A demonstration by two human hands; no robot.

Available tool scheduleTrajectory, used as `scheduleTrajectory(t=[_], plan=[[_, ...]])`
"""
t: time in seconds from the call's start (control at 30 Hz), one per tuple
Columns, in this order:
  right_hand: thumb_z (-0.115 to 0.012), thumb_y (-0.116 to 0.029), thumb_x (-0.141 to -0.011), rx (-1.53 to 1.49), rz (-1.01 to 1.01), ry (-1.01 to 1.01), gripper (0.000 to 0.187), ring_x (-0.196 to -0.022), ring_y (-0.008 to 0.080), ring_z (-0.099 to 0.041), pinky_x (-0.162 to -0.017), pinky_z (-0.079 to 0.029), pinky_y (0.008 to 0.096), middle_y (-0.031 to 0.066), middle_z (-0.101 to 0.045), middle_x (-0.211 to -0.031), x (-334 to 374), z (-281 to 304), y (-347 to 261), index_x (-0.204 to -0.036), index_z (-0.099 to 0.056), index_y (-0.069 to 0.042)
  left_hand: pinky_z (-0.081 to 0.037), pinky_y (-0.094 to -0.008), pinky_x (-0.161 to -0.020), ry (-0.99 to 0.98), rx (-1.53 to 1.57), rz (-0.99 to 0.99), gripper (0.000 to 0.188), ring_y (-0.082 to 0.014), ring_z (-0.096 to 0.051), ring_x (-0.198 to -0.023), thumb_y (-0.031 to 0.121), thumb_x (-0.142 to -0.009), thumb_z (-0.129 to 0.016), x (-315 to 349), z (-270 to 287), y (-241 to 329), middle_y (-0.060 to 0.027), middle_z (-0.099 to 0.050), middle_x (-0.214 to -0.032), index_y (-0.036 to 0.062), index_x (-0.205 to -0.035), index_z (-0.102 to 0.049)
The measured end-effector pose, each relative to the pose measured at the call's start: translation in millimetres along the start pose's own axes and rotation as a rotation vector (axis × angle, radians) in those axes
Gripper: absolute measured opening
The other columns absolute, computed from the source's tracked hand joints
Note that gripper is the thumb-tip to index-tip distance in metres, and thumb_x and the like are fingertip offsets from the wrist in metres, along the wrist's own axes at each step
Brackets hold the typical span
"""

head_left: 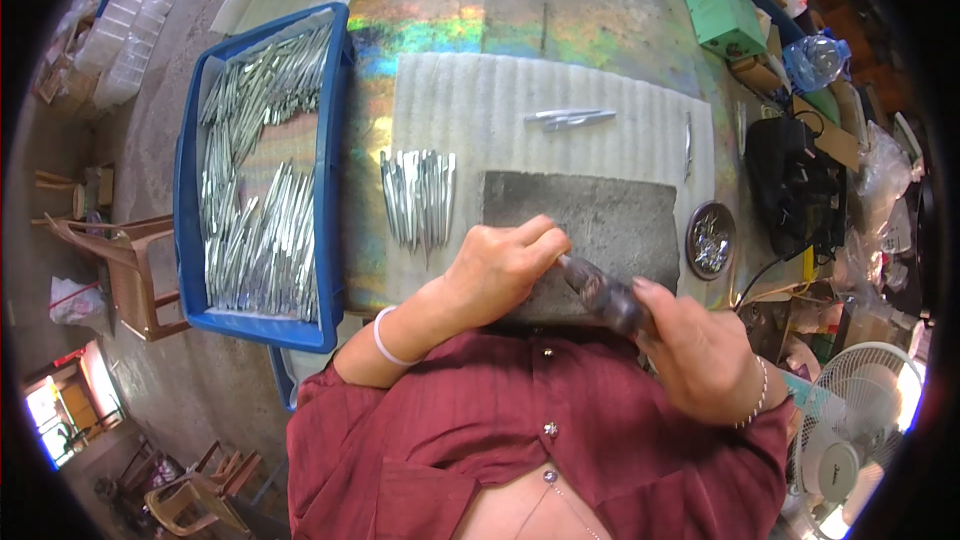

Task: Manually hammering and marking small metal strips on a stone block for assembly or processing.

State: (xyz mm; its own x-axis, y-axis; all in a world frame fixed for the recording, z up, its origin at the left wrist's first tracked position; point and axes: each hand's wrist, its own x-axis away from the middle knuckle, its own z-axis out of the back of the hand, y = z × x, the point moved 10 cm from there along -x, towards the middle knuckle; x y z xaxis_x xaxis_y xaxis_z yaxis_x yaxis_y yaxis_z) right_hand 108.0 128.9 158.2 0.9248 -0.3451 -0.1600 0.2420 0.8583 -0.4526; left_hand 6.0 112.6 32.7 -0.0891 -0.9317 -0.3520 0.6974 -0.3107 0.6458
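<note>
My right hand (697, 345) is wrapped round a dark, thick cylindrical hand tool (605, 298), whose narrow end points up and left. At that narrow end my left hand (510, 265) is closed in a pinch; what it grips, if anything, is hidden by the fingers. Both hands are over the near part of a dark grey rectangular pad (590, 215). Left of the pad, a row of slim silvery metal pieces (418, 198) with pointed ends lies on a white foam sheet (460, 80). A few more silvery pieces (570, 119) rest beyond the pad.
A blue tray (334, 180) of many similar metal pieces stands at the left. Right of the pad are a round dark dish (711, 242) of small shiny bits, a black device with cables (795, 185), a green box (722, 10), a plastic bottle (816, 60) and a fan (850, 420).
</note>
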Motion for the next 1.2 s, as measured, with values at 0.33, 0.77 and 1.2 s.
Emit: scheduleTrajectory(t=[0.33,0.77,1.2], plan=[[-0.071,-0.005,-0.074,-0.077,0.013,-0.034,0.044,-0.055,0.0196,-0.059,-0.047,-0.047,0.0292,0.0109,-0.061,-0.073,-6,-7,8,-0.114,-0.056,0.007,-0.047,-0.0338,-0.047,-0.008,-0.041,0.014,0.014,-0.0234,-0.06,-0.06,0.007,-0.075,-0.061,2,4,-1,-0.0055,-0.052,-0.077,0.0086,-0.086,-0.053],[-0.058,0.005,-0.077,-0.061,-0.406,0.186,0.049,-0.071,0.0333,-0.058,-0.062,-0.047,0.0388,0.0162,-0.057,-0.092,36,-57,100,-0.125,-0.049,-0.003,-0.052,-0.0222,-0.052,0.222,1.57,0.649,0.02,-0.0172,-0.065,-0.06,0.02,-0.095,-0.053,10,17,-32,-0.0147,-0.063,-0.09,0.0001,-0.095,-0.055],[-0.06,-0.009,-0.083,-0.053,-0.431,0.053,0.033,-0.082,0.032,-0.058,-0.071,-0.047,0.0389,0.017,-0.057,-0.092,31,-60,133,-0.114,-0.054,0.0,-0.047,-0.0204,-0.047,0.174,1.567,0.687,0.018,-0.0144,-0.06,-0.052,0.019,-0.094,-0.055,2,-3,-38,-0.016,-0.064,-0.086,0.0016,-0.096,-0.054]])
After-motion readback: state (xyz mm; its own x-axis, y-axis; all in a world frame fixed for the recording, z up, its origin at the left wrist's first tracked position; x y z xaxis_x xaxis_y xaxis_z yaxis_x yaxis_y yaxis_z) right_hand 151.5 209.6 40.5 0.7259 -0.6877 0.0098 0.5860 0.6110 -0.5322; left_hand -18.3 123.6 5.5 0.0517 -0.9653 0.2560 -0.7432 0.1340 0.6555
